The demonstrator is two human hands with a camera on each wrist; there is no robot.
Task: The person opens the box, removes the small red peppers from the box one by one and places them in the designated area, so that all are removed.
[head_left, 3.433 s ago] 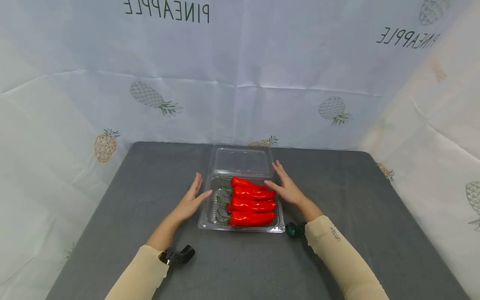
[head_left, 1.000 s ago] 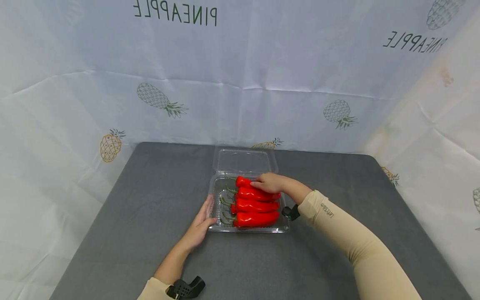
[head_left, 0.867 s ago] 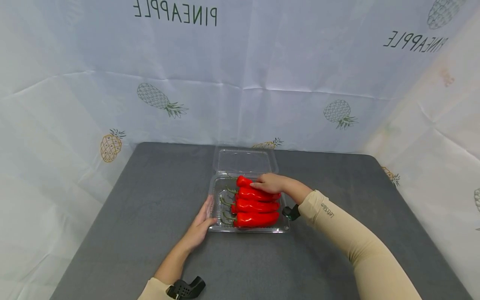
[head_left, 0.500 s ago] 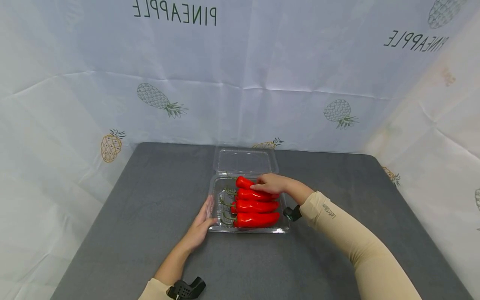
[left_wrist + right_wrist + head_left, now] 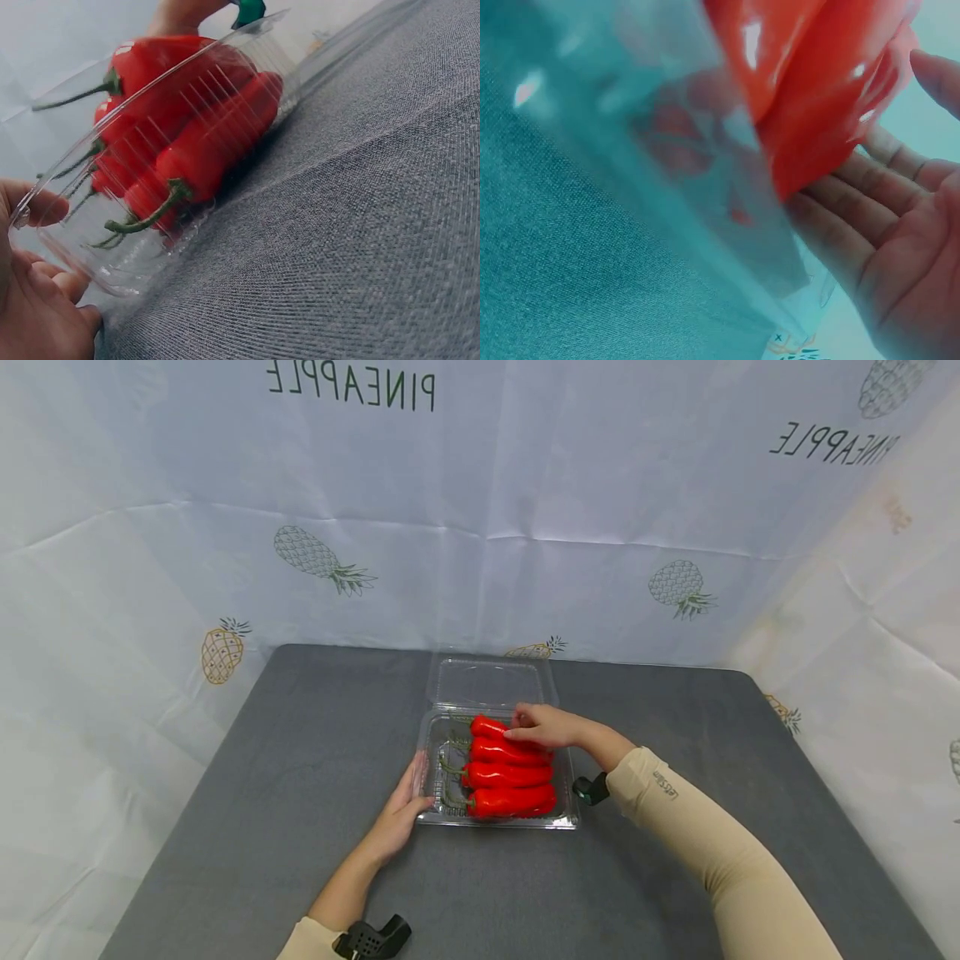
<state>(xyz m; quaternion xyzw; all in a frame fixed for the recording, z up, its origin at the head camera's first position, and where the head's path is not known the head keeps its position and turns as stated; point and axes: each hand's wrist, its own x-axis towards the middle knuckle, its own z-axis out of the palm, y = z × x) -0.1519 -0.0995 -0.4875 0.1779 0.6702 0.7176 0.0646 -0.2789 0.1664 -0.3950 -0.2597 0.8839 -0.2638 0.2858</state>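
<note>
Head view, 12 = far side. We have long red peppers (image 5: 512,775) in a clear plastic tray (image 5: 498,826) mid-tabletop (image 5: 300,827). Skins bright red, glossy, bodies tapering toward 3 o'clock; thin curved green stems (image 5: 161,214) at the 9 o'clock end. Four in a row from above; more show beneath through the clear wall in our left wrist view. Clear lid (image 5: 491,683) lies open at 12. Our left hand (image 5: 393,818), at 8, grips the tray wall, thumb over the rim. Our right hand (image 5: 549,725), at 1–2, isn't clenched: fingers extended, touching the peppers, thumb apart.
</note>
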